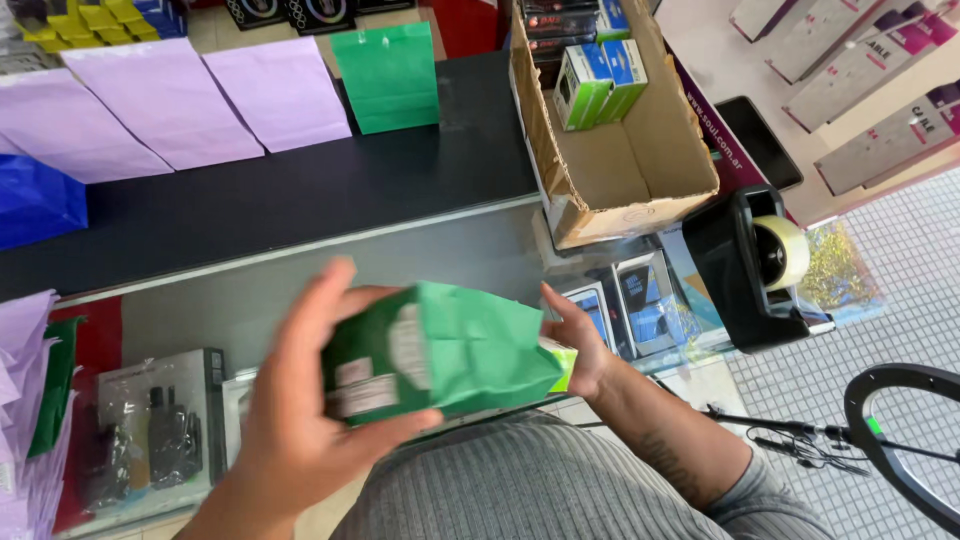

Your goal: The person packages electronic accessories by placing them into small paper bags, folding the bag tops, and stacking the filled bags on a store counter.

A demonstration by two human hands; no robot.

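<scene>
Holding a green paper bag [470, 350] at lower centre of the frame, the person grips it from both ends above a glass counter [300, 300]: the left hand [300, 410] wraps the bag's left end, thumb under and fingers spread over the top, blurred, while the right hand [580, 345] closes narrowly on the right end, where a light green box corner [565, 362] shows at the bag's mouth. A white label [370, 385] sits on the bag's left face. Along the upper left, flat lilac paper bags [170, 100] lie on a black shelf [330, 190], with another green paper bag [388, 78] standing at upper centre. At upper right, an open brown cardboard box [630, 170] with torn edges holds green-and-blue small cartons [598, 82]. Right of centre sits a black tape dispenser [745, 270] with a roll of clear tape. Packaged goods show under the glass at lower left.
</scene>
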